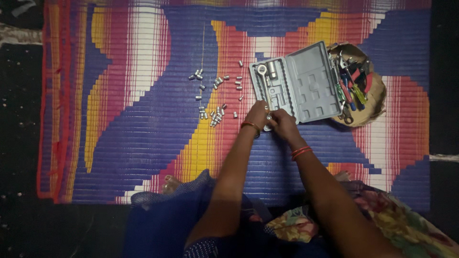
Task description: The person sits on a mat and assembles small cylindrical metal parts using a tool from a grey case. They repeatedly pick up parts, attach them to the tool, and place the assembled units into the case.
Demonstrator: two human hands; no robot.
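Note:
An open grey socket-set case lies on a striped mat. A ratchet wrench rests in its left half. My left hand and my right hand meet at the case's near left corner, fingers pinched around a small metal socket. Which hand actually holds the socket is hard to tell. Several loose silver sockets are scattered on the mat to the left of my hands. Bangles circle both wrists.
A round woven basket full of pliers and screwdrivers sits right of the case, partly under its lid. Dark floor surrounds the mat. My knees and patterned clothing fill the bottom of the view.

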